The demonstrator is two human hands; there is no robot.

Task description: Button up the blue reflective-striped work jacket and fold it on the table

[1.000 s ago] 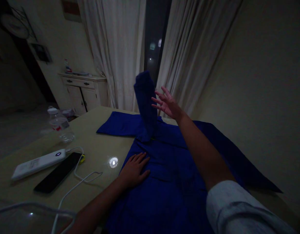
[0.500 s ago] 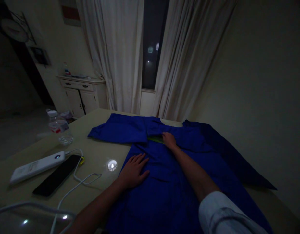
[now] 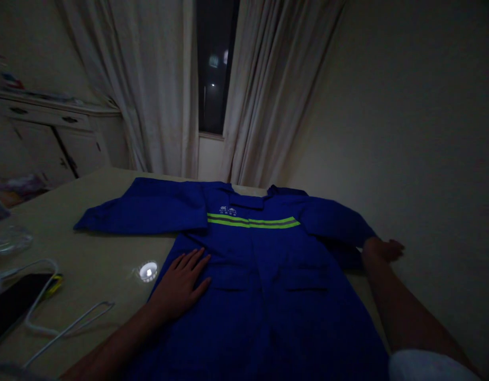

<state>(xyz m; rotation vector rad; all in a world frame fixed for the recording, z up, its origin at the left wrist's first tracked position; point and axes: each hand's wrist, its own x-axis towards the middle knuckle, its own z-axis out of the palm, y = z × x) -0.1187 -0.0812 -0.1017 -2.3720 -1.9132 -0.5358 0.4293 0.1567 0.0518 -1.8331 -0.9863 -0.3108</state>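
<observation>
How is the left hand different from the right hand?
The left hand lies on the front of the blue work jacket, but the right hand is out at the end of a sleeve. The left hand's fingers are spread wide, while the right hand's sit closer together. The left hand is easy to see, and the right hand is darker. Both hands are open.

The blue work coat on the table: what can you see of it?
The blue work coat lies flat and face up on a table, sleeves spread. It looks like woven cotton, with a collar, two lime-green reflective stripes across the chest, a small pale logo and two flap pockets. The person's left hand presses on its front; the right hand sits by one sleeve.
</observation>
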